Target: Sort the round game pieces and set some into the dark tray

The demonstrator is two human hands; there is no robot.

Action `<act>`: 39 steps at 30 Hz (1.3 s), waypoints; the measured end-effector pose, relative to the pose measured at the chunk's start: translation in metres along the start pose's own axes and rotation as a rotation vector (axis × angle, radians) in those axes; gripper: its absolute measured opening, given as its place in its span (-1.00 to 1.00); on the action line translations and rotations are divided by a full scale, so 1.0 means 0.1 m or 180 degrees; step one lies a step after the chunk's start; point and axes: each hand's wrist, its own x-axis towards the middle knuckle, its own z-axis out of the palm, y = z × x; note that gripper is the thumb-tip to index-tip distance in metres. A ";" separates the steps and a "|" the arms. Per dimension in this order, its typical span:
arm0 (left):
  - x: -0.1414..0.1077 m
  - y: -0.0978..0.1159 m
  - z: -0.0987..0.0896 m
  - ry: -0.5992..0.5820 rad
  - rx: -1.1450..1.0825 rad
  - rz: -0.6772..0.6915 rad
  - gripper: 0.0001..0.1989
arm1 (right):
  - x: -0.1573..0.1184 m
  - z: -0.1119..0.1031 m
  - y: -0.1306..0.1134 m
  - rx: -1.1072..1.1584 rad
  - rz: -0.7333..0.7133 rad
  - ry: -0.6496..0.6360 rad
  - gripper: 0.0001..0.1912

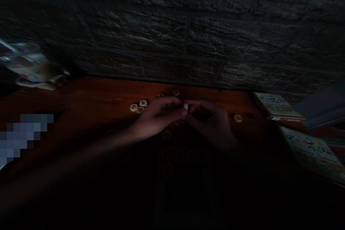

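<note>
A pale xiangqi piece point(185, 106) is held on edge above the table, pinched between the fingertips of both hands. My left hand point(157, 115) has its thumb and forefinger closed on the piece from the left. My right hand point(211, 118) meets it from the right, its fingers also pinched together. Just left of my left hand lie a red-marked piece point(133, 107) and two dark-marked pieces point(143, 103). Behind the hands is another piece point(176, 93). A dim piece point(166, 134) lies below them. In deep shadow nearer me, a tray-like shape point(158, 187) has several pieces at its far end.
The wooden table point(102, 91) ends at a rough brick wall point(167, 36). A clear cup point(32, 64) with a straw stands far left. At right are a lone red-marked piece point(238, 118) and two flat printed boxes, one farther back point(277, 104), one closer point(312, 151).
</note>
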 end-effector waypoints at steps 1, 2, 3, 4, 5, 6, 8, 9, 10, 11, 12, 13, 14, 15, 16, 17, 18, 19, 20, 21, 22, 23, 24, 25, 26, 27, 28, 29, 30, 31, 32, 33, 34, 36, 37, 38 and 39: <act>0.00 0.00 0.00 0.0005 -0.0013 -0.0012 -0.83 | 0.00 0.00 0.00 -0.0004 -0.0013 0.0004 -0.72; 0.00 0.00 0.00 0.0020 -0.0027 -0.0023 -0.82 | 0.00 0.00 0.00 -0.0003 -0.0029 -0.0007 -0.72; 0.00 -0.01 0.00 0.0042 -0.0045 -0.0028 -0.81 | 0.00 0.01 0.00 0.0000 -0.0041 -0.0021 -0.72; 0.00 -0.01 0.00 0.0061 -0.0059 -0.0031 -0.80 | 0.00 0.01 -0.01 0.0001 -0.0045 -0.0034 -0.72; 0.00 -0.01 0.01 0.0074 -0.0069 -0.0029 -0.78 | 0.00 0.01 -0.01 0.0006 -0.0048 -0.0035 -0.72; 0.00 -0.01 0.01 0.0080 -0.0077 -0.0027 -0.77 | 0.00 0.01 -0.01 0.0014 -0.0056 -0.0032 -0.71; 0.00 -0.02 0.01 0.0083 -0.0073 -0.0028 -0.76 | 0.00 0.00 0.00 0.0037 -0.0095 -0.0026 -0.69; 0.00 -0.02 0.01 0.0079 -0.0064 -0.0024 -0.76 | 0.00 0.00 0.01 0.0042 -0.0110 -0.0033 -0.68; 0.01 -0.01 0.01 0.0069 -0.0054 -0.0018 -0.77 | 0.00 0.00 0.02 0.0038 -0.0119 -0.0049 -0.67; 0.01 -0.01 0.01 0.0065 -0.0043 -0.0009 -0.78 | 0.00 0.00 0.02 0.0027 -0.0124 -0.0057 -0.67; 0.01 0.00 0.00 0.0065 -0.0023 0.0000 -0.79 | 0.00 0.00 0.03 0.0004 -0.0126 -0.0052 -0.66; 0.01 0.00 0.00 0.0070 0.0003 0.0007 -0.81 | 0.00 0.00 0.03 -0.0029 -0.0115 -0.0044 -0.65; 0.01 0.00 0.00 0.0085 0.0031 0.0016 -0.82 | 0.00 0.00 0.02 -0.0062 -0.0091 -0.0044 -0.65; 0.01 0.01 0.00 0.0106 0.0064 0.0026 -0.82 | 0.00 0.00 0.02 -0.0076 -0.0070 -0.0043 -0.65; 0.01 0.01 0.00 0.0115 0.0090 0.0037 -0.83 | 0.00 -0.01 0.01 -0.0083 -0.0050 -0.0048 -0.65; 0.01 0.01 0.00 0.0110 0.0106 0.0050 -0.83 | 0.00 -0.01 0.00 -0.0087 -0.0035 -0.0049 -0.67; 0.01 0.01 -0.01 0.0097 0.0106 0.0052 -0.83 | 0.00 -0.01 -0.01 -0.0090 -0.0024 -0.0053 -0.68; 0.01 0.01 -0.01 0.0083 0.0095 0.0044 -0.84 | 0.00 -0.01 -0.02 -0.0084 -0.0021 -0.0057 -0.70; 0.01 0.01 -0.01 0.0070 0.0071 0.0030 -0.84 | 0.00 -0.01 -0.02 -0.0074 -0.0026 -0.0055 -0.71; 0.00 0.00 -0.01 0.0057 0.0045 0.0013 -0.84 | 0.00 -0.01 -0.02 -0.0059 -0.0030 -0.0057 -0.71; 0.00 0.00 0.00 0.0054 0.0020 0.0007 -0.84 | 0.00 0.00 -0.02 -0.0038 -0.0036 -0.0061 -0.72; 0.00 0.00 0.00 0.0059 0.0000 0.0008 -0.84 | 0.00 0.00 -0.02 -0.0013 -0.0054 -0.0065 -0.72; 0.00 0.00 0.00 0.0069 -0.0012 0.0016 -0.83 | 0.00 0.00 -0.01 0.0003 -0.0078 -0.0065 -0.72; 0.00 -0.01 0.00 0.0085 -0.0005 0.0026 -0.83 | 0.00 0.00 -0.01 0.0004 -0.0099 -0.0049 -0.72; 0.00 -0.01 0.00 0.0117 0.0018 0.0037 -0.82 | 0.00 0.00 0.00 -0.0014 -0.0110 -0.0037 -0.72; 0.01 -0.01 0.00 0.0146 0.0052 0.0046 -0.82 | 0.00 0.00 0.01 -0.0043 -0.0118 -0.0025 -0.71; 0.01 -0.02 0.00 0.0170 0.0088 0.0055 -0.82 | 0.00 0.00 0.02 -0.0076 -0.0116 -0.0018 -0.70; 0.01 -0.02 0.00 0.0186 0.0124 0.0065 -0.82 | 0.00 0.00 0.02 -0.0105 -0.0111 -0.0017 -0.70; 0.02 -0.03 0.00 0.0191 0.0157 0.0071 -0.82 | -0.01 0.00 0.03 -0.0118 -0.0101 -0.0020 -0.70; 0.02 -0.03 -0.01 0.0185 0.0178 0.0074 -0.82 | -0.01 0.00 0.03 -0.0106 -0.0081 -0.0033 -0.70; 0.03 -0.03 -0.01 0.0178 0.0187 0.0077 -0.82 | -0.01 0.00 0.03 -0.0070 -0.0053 -0.0044 -0.71; 0.03 -0.04 -0.01 0.0175 0.0189 0.0081 -0.81 | -0.02 0.00 0.03 -0.0035 -0.0007 -0.0051 -0.71; 0.03 -0.04 -0.01 0.0184 0.0179 0.0084 -0.81 | -0.02 0.00 0.03 -0.0009 0.0052 -0.0060 -0.70; 0.03 -0.04 -0.01 0.0218 0.0125 0.0088 -0.80 | -0.02 0.00 0.02 -0.0009 0.0162 -0.0058 -0.67; 0.02 -0.04 -0.01 0.0245 0.0088 0.0083 -0.81 | -0.02 0.01 0.02 -0.0041 0.0185 -0.0044 -0.67; 0.02 -0.04 -0.01 0.0271 0.0048 0.0071 -0.81 | -0.02 0.01 0.01 -0.0077 0.0186 -0.0013 -0.68; 0.02 -0.05 -0.01 0.0290 0.0008 0.0056 -0.82 | -0.01 0.01 0.00 -0.0116 0.0183 0.0015 -0.69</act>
